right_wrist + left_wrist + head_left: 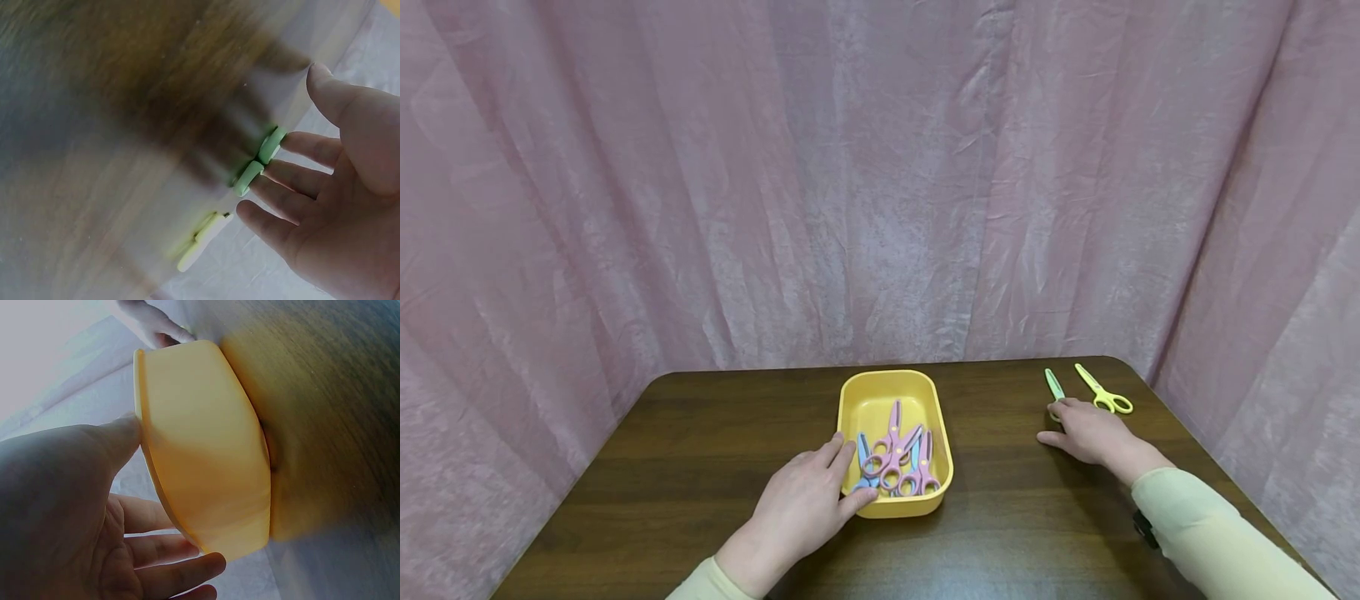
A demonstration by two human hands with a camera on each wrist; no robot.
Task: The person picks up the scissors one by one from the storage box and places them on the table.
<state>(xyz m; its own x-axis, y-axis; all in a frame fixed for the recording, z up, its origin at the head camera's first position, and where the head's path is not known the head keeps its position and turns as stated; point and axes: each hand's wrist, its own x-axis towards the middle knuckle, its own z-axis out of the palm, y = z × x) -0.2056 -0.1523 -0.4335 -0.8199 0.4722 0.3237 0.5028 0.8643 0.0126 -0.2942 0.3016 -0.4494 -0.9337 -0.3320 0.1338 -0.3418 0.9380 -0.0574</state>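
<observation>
A yellow plastic bin (pixel 946 454) stands mid-table with several pink scissors (pixel 895 458) and blue scissors (pixel 862 454) inside. My left hand (pixel 801 500) holds its near left corner, thumb over the near rim and fingers along the left side. The left wrist view shows the bin's outer wall (pixel 200 437) beside those fingers. At the right, my right hand (pixel 1090 429) is over green scissors (pixel 1054 383), fingers extended and thumb apart. In the right wrist view the fingertips are at the green handles (pixel 270 147); firm contact is unclear. Yellow scissors (pixel 1105 396) lie just beyond.
The dark wooden table (pixel 715 442) ends at a back edge, with pink curtains (pixel 880 183) hanging behind it and at both sides. A small black object (pixel 1145 529) shows under the right sleeve.
</observation>
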